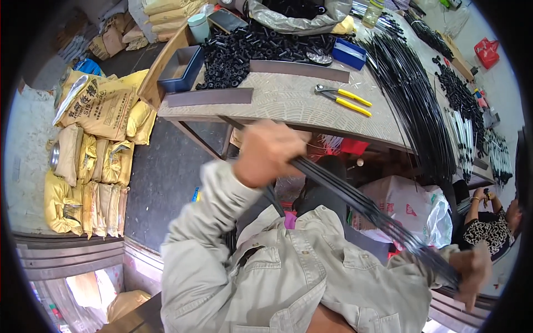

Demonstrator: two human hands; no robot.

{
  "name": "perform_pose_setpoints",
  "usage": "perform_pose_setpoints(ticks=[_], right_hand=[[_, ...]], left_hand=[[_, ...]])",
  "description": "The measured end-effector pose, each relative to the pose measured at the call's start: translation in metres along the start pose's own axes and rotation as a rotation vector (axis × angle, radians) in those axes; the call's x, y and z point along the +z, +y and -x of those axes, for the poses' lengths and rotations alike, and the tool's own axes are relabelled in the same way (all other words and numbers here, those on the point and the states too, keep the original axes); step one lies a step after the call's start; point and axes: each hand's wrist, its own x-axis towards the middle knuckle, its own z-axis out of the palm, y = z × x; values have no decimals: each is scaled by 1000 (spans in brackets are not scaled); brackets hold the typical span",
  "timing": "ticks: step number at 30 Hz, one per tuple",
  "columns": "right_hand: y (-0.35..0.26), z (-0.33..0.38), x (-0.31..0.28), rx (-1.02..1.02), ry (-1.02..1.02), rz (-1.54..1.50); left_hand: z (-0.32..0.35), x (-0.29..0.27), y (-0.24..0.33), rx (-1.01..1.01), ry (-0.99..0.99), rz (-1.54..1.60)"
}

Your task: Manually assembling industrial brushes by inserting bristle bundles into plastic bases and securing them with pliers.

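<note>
A bundle of thin black rods [355, 200] runs slantwise between both fists. The left hand [266, 152], raised with bent elbow, is clamped around its upper end; the right hand [472, 272], held low and outward, grips its lower end. Beyond the left hand, yellow-handled pliers [344, 100] lie on the workbench [288, 102].

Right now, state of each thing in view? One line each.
left hand: closed around one end of the rod bundle
right hand: closed around the other end
rod bundle: held slanted between both hands, off the table
yellow-handled pliers: lying on the table, handles apart
blue tray: on table corner, looks empty
</note>
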Motion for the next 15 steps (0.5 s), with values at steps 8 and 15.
perform_pose_setpoints(ticks=[8, 15], right_hand=[[261, 29, 231, 1071, -41, -305], [360, 76, 405, 1114, -482, -371]], left_hand=[[-26, -61, -93, 274, -861, -595], [-8, 63, -42, 625, -1138, -245]])
